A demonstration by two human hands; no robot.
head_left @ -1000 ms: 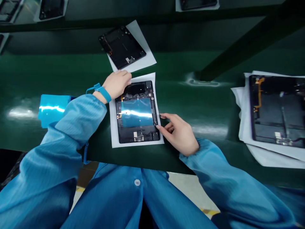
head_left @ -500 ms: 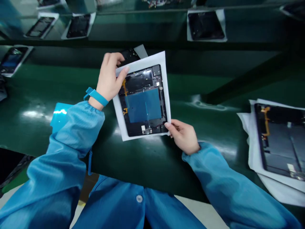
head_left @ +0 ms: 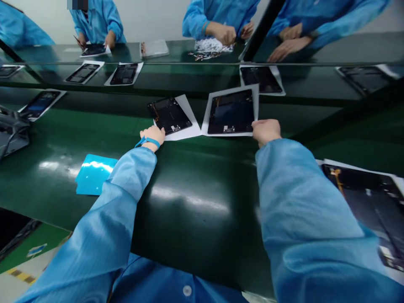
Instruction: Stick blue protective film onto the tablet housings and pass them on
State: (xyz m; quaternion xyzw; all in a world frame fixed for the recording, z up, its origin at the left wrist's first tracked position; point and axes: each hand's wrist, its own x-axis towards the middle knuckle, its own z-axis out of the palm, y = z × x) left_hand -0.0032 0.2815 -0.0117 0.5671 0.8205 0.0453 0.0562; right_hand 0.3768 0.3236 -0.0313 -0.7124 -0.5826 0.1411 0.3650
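My right hand [head_left: 266, 129] is closed on the near right corner of a white sheet that carries an open black tablet body [head_left: 232, 111], held far out over the green belt [head_left: 189, 181]. My left hand [head_left: 153, 135], with a blue wrist strap, lies at the near edge of a second white sheet with another open tablet body [head_left: 169, 114]. Its fingers are curled and mostly hidden behind the back of the hand. The two sheets lie side by side, almost touching.
A blue film sheet [head_left: 94, 173] lies on the belt at left. A tablet on stacked paper [head_left: 362, 189] sits at the right edge. More tablets on paper [head_left: 123, 74] line the far lane. Other people's hands [head_left: 225, 33] work across the belt.
Both hands have carried the sheet with the tablet away from me, from just in front of my body to beside the other tablet. The left hand has left its corner and dropped by the second sheet.
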